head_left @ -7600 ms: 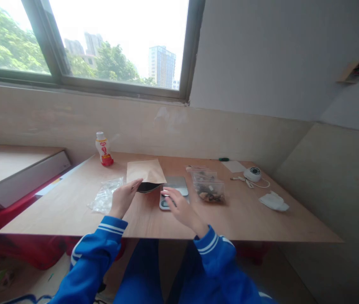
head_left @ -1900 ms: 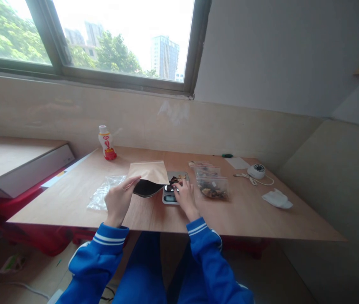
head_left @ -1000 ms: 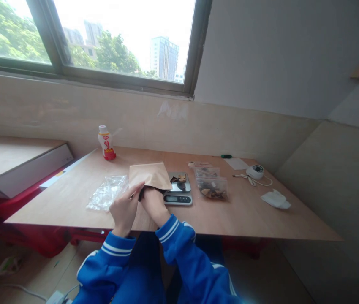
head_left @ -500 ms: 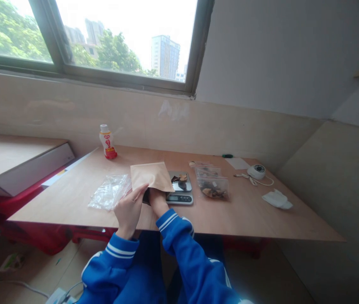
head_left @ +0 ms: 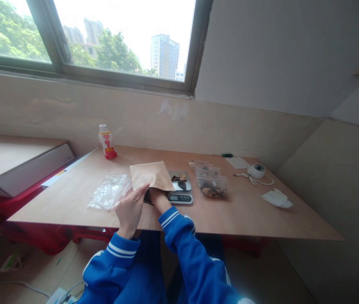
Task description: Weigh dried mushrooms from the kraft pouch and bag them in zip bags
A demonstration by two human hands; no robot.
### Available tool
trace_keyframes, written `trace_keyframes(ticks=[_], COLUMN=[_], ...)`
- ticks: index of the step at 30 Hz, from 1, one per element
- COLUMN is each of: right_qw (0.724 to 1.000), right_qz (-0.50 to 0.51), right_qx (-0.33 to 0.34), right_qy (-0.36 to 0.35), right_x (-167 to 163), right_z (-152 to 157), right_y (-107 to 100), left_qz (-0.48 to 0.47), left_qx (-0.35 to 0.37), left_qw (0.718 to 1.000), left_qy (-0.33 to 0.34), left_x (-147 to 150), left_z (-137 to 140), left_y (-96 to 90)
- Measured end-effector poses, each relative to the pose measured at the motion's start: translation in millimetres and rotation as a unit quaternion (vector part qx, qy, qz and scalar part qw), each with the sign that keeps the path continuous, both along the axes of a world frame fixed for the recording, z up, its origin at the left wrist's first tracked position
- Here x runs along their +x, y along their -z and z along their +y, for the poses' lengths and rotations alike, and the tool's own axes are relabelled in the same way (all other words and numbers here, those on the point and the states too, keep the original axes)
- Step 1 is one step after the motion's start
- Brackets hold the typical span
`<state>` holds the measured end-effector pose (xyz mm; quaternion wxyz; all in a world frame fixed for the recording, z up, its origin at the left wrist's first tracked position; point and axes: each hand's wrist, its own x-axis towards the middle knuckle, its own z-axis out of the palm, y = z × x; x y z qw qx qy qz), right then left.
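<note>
My left hand (head_left: 131, 210) pinches the near edge of a brown kraft paper bag (head_left: 150, 174), holding its mouth toward me. Into that mouth reaches my right hand (head_left: 159, 200); its fingers are hidden inside the bag, so their grip does not show. Just right of the bag, partly covered by it, stands a kitchen scale (head_left: 181, 198) with a display at its front. Dried brown pieces (head_left: 181, 179) lie on its metal plate, some dark and some tan. Left of my left hand is a stack of clear plastic bags (head_left: 108, 192).
Several zip bags of dried pieces (head_left: 213, 188) lie right of the scale. A bottle (head_left: 107, 142) stands at the back left. Farther right are a white round device with a cable (head_left: 256, 171), white tissue (head_left: 277, 198), a paper sheet (head_left: 237, 163) and a green-handled tool (head_left: 227, 155).
My right forearm has shifted slightly to the right, its hand still inside the paper bag. My left hand keeps its pinch on the bag's edge.
</note>
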<state>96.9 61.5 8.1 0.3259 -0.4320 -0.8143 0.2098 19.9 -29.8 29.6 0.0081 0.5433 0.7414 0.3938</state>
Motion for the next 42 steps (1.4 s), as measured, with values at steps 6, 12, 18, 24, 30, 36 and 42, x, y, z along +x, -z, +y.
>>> trace_keyframes(ticks=[6, 12, 18, 24, 30, 36, 42], right_qw=[0.999, 0.999, 0.964, 0.899, 0.876, 0.947, 0.983], right_qz=[-0.038, 0.028, 0.258, 0.418, 0.46, 0.285, -0.017], right_qx=[-0.024, 0.014, -0.059, -0.133, -0.119, -0.033, 0.032], right_qy=[0.031, 0.038, -0.037, 0.001, 0.085, 0.142, 0.18], right_x=[21.0, 39.1, 71.2, 120.9, 160.1, 150.8, 113.9], right_z=[-36.1, -70.0, -89.1, -78.7, -48.8, 4.6, 49.7], right_y=[-18.3, -25.3, -33.9, -24.4, 7.9, 11.0, -9.1], left_qz=[-0.009, -0.03, -0.025, -0.062, -0.071, -0.071, -0.088], left_qx=[-0.003, -0.001, 0.0, 0.006, 0.024, 0.017, 0.01], left_qw=[1.0, 1.0, 1.0, 0.998, 0.997, 0.997, 0.996], left_qy=[0.0, 0.005, 0.005, -0.008, -0.012, -0.017, -0.006], left_x=[-4.6, -11.8, -19.3, -27.3, -33.2, -31.4, -30.7], left_z=[3.1, 8.8, 13.4, 15.8, 16.9, 16.2, 10.3], left_y=[-5.3, -12.4, -12.3, -12.4, -9.4, -8.3, -9.6])
